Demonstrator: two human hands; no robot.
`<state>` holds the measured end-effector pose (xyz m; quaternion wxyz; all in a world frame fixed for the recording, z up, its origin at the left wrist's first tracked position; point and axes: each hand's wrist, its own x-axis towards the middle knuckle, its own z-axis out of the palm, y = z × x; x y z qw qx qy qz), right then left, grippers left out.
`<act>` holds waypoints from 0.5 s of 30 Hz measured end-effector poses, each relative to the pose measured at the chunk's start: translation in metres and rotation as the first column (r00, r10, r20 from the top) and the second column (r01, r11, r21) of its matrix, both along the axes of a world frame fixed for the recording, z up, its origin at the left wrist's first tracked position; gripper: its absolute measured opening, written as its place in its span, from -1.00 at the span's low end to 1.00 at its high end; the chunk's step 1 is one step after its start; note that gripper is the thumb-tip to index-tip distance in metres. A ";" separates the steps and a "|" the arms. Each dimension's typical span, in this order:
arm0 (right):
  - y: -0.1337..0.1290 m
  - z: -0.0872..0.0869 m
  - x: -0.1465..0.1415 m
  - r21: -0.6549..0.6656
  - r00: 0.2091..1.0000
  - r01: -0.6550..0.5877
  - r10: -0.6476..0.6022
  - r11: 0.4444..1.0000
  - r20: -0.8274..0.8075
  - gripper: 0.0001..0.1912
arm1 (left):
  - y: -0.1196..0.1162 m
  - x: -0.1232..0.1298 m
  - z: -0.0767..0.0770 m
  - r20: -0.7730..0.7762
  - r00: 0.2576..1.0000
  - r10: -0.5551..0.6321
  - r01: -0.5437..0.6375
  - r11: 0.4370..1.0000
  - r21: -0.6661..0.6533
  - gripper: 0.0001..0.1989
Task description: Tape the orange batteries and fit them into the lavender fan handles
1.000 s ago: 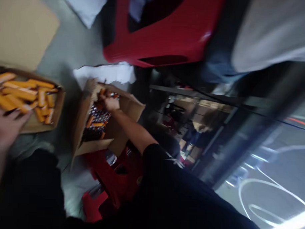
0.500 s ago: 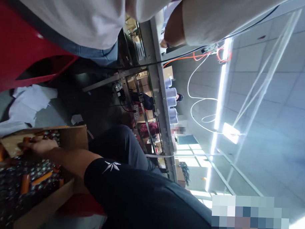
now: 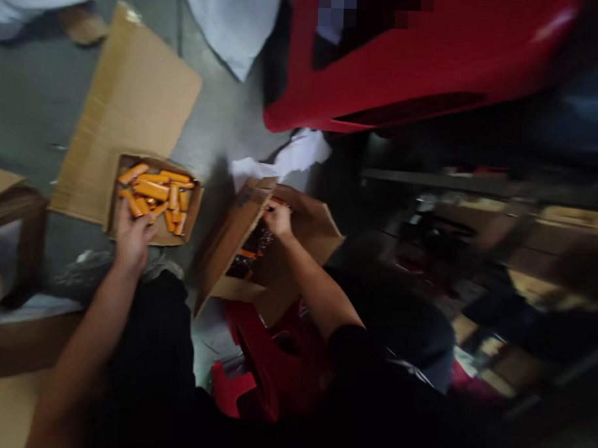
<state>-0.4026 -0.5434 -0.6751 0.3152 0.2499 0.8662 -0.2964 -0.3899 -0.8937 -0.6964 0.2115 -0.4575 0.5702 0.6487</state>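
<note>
My left hand (image 3: pixel 133 241) reaches over the near edge of a small cardboard box (image 3: pixel 195 210). Its thumb and fingers are apart, touching the orange cylinders (image 3: pixel 153 190) heaped inside. To the right, my right hand (image 3: pixel 279 220) is inside a deeper cardboard box (image 3: pixel 311 228) with raised flaps. Its fingers are curled together; what they hold is blurred and partly hidden. Dark glossy pieces (image 3: pixel 265 241) and a few orange cylinders (image 3: pixel 247 253) lie in that box below the hand.
A flat cardboard sheet (image 3: pixel 137 94) lies behind the small box. Red plastic chair (image 3: pixel 432 65) stands at the upper right, and a red stool (image 3: pixel 259 366) is under the deeper box. White paper (image 3: pixel 301 155) lies behind it. More cartons (image 3: pixel 18 247) stand left; metal shelving (image 3: pixel 477 184) is right.
My view has swung from the shelving and ceiling lights down to the boxes. My left hand and the small box of orange cylinders have come into view. The right hand is still in the deeper box.
</note>
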 end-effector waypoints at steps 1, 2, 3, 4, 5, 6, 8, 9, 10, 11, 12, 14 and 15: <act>-0.004 0.004 0.009 -0.029 0.999 0.036 -0.037 0.999 -0.023 -0.74 | -0.001 0.004 -0.007 0.033 0.999 0.020 -0.019 1.000 -0.012 -0.20; -0.006 0.013 0.020 -0.061 0.995 0.084 -0.087 0.995 -0.049 -0.70 | 0.001 0.007 -0.013 0.060 0.998 0.036 -0.035 0.999 -0.019 -0.14; -0.007 0.028 0.030 -0.109 0.983 0.150 -0.160 0.983 -0.086 -0.66 | 0.005 0.009 -0.019 0.058 0.998 0.035 -0.034 0.999 -0.019 -0.11; -0.006 0.046 0.040 -0.203 0.949 0.254 -0.285 0.946 -0.136 -0.62 | 0.008 0.010 -0.024 0.048 0.998 0.033 -0.032 0.999 -0.022 -0.10; -0.006 0.067 0.047 -0.325 0.905 0.325 -0.392 0.888 -0.166 -0.59 | 0.010 0.011 -0.028 0.039 0.999 0.031 -0.030 0.999 -0.025 -0.11; -0.008 0.086 0.052 -0.443 0.882 0.332 -0.440 0.833 -0.166 -0.58 | 0.010 0.011 -0.031 0.029 0.999 0.028 -0.027 0.999 -0.025 -0.13; -0.020 0.118 0.048 -0.643 0.921 0.212 -0.371 0.735 -0.121 -0.60 | 0.006 0.011 -0.033 0.000 1.000 0.027 -0.027 0.999 -0.036 -0.21; -0.033 0.126 0.040 -0.707 0.946 0.132 -0.300 0.695 -0.119 -0.62 | 0.002 0.010 -0.032 -0.018 0.999 0.032 -0.033 0.998 -0.046 -0.27; -0.052 0.131 0.029 -0.747 0.966 0.042 -0.216 0.664 -0.139 -0.65 | -0.002 0.008 -0.030 -0.038 0.998 0.042 -0.044 0.998 -0.052 -0.33; -0.075 0.131 0.016 -0.772 0.979 -0.088 -0.090 0.629 -0.185 -0.70 | -0.006 0.007 -0.026 -0.055 0.997 0.062 -0.064 0.997 -0.047 -0.40; -0.101 0.128 0.002 -0.750 0.963 -0.230 0.034 0.620 -0.267 -0.75 | -0.009 0.005 -0.022 -0.064 0.994 0.086 -0.088 0.996 -0.027 -0.44; -0.149 0.117 -0.019 -0.592 0.906 -0.418 0.274 0.689 -0.322 -0.71 | -0.012 0.001 -0.012 -0.063 0.989 0.131 -0.127 0.989 0.070 -0.43; -0.167 0.111 -0.024 -0.489 0.881 -0.473 0.379 0.733 -0.283 -0.63 | -0.013 0.000 -0.008 -0.053 0.988 0.147 -0.139 0.982 0.126 -0.40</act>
